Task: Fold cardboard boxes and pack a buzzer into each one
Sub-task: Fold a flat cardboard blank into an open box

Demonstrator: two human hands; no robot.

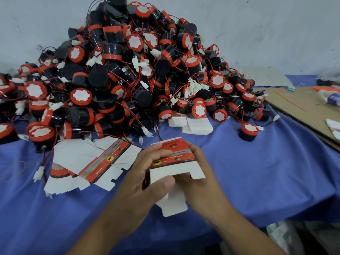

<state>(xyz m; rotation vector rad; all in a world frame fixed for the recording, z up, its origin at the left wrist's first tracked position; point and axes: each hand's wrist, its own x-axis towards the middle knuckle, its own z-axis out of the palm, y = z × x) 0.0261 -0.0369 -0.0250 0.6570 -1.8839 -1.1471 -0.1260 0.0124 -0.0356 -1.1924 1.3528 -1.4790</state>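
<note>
Both my hands hold one small red-and-white cardboard box above the blue cloth. My left hand grips its left side, fingers over the printed face and thumb on the white bottom part. My right hand holds the right side from below, its fingers mostly hidden behind the box. White flaps hang loose at the near end. A big heap of black-and-red buzzers with wires rises behind. A fanned stack of flat boxes lies to the left.
Blue cloth covers the table. A single buzzer stands apart at the right. Small white card stacks lie at the heap's foot. A brown cardboard sheet with a bottle is at far right. The table's near edge drops off at lower right.
</note>
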